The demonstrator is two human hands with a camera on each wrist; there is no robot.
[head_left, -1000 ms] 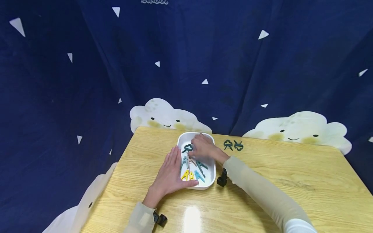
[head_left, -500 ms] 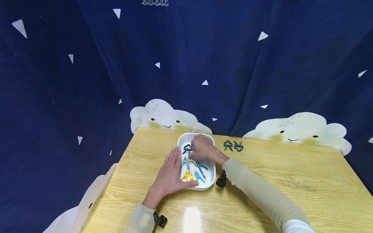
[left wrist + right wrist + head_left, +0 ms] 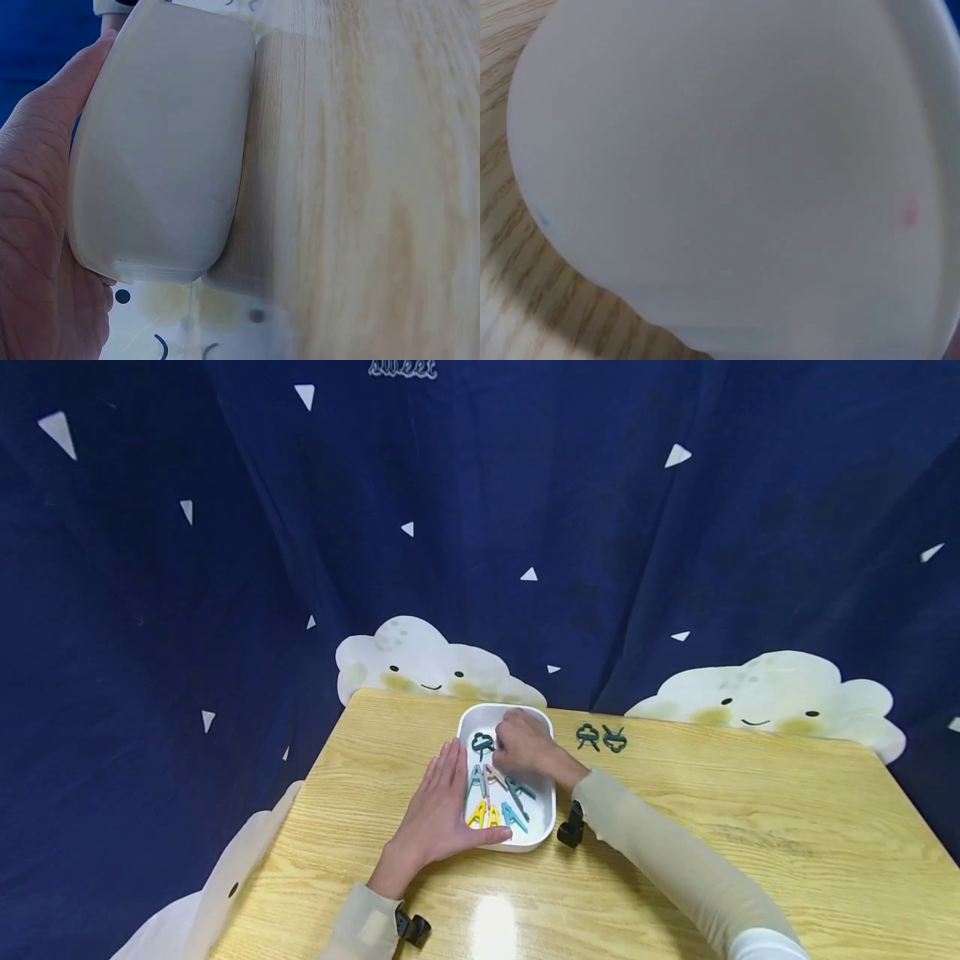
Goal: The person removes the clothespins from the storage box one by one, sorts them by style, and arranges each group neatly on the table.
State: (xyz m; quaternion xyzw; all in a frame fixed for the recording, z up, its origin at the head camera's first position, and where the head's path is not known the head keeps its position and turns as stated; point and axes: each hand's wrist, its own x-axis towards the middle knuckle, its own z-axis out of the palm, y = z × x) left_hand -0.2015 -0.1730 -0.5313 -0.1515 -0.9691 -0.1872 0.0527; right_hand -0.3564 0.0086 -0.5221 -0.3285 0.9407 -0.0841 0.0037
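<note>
In the head view a white plastic tray [image 3: 542,835] stands on the wooden table. My left hand [image 3: 435,810] lies along its left side with straight fingers, the thumb across the near rim. In the left wrist view the palm [image 3: 34,195] touches the tray's upper edge. My right hand [image 3: 521,745] reaches inside the far right part with curled fingers, at one leg of a dark green flower-shaped clip [image 3: 482,742]; the fingertips are partly hidden. Nearer in the tray lie a pink clothespin [image 3: 492,775], grey-green ones, two yellow ones and a blue clothespin [image 3: 513,817].
Two more dark green clips [image 3: 587,736] lie on the table right of the tray. The wooden table [image 3: 712,827] ends at a dark blue curtain [image 3: 480,527] with cloud prints. The right wrist view holds mostly the tray's white outer wall [image 3: 727,165].
The dark green clip beside my right fingers has turned a little, its free leg swinging from lower left to straight down. My left hand and the tray have stayed in place.
</note>
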